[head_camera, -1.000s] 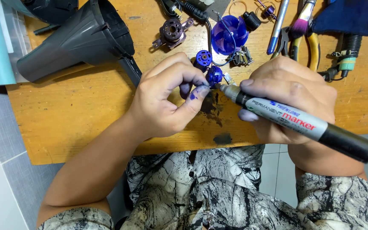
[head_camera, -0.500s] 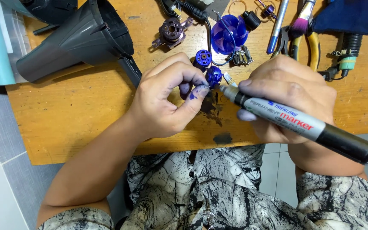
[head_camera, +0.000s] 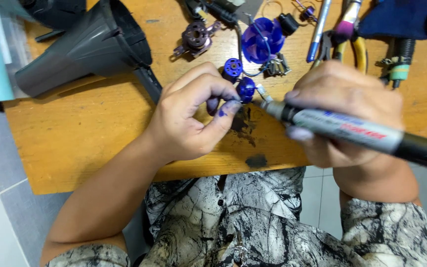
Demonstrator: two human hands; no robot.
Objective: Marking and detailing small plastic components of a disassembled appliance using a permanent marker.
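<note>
Your hands met over a small blue part at the wooden bench's near edge.
Your left hand (head_camera: 189,116) pinched the small blue part (head_camera: 246,89) in ink-stained fingertips (head_camera: 230,106); your right hand (head_camera: 344,106) gripped a black marker (head_camera: 352,129), its tip just beside that part. Beyond your left hand lay a dark grey nozzle (head_camera: 87,49); a blue fan wheel (head_camera: 262,39) sat just past the part on the bench (head_camera: 75,133).
</note>
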